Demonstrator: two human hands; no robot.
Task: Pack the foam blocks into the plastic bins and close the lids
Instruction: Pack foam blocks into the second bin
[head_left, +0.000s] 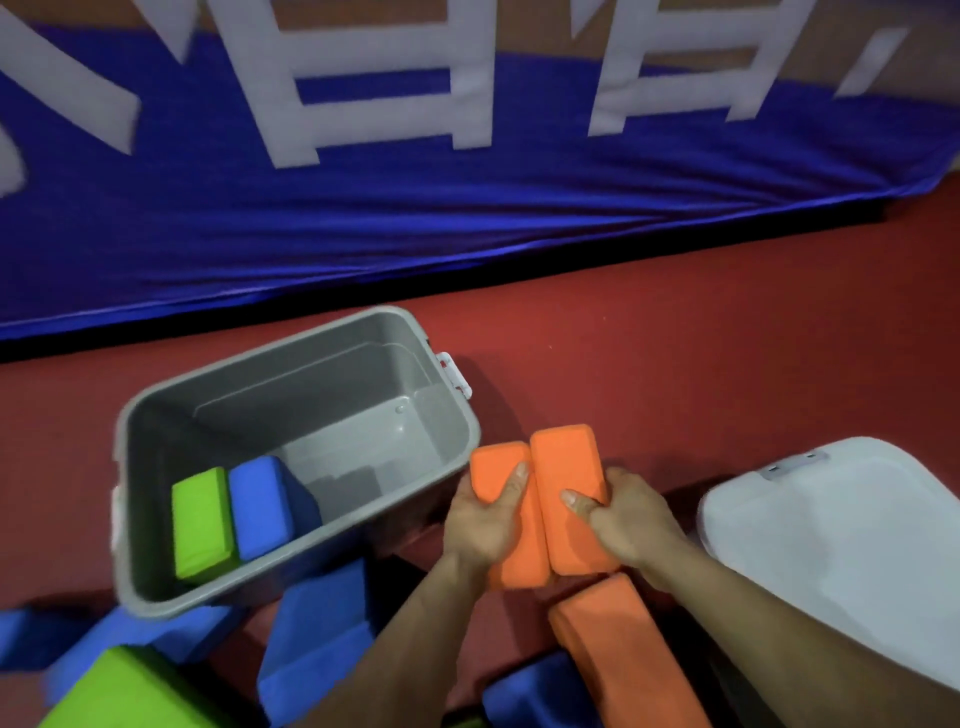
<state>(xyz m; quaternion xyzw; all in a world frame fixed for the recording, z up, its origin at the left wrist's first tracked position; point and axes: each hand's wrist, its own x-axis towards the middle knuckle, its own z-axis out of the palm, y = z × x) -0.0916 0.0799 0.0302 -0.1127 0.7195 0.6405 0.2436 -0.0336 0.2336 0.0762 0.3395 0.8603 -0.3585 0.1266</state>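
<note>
Item 1: floor (701, 322), red, matte, lay beneath you and ran up to the far cloth.
Item 2: banner (415, 223), blue cloth, spanned your full view, creased, its folds catching a faint sheen.
Item 3: letters (260, 78), white, large, blurred, unreadable to you.
Item 4: black strip (31, 352), between banner and floor.
Item 5: tan band (930, 31), above the blue, along your upper edge.

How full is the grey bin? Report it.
Mostly empty. The grey bin holds only a green block and a blue block at one end; the rest of its floor is bare.
</note>
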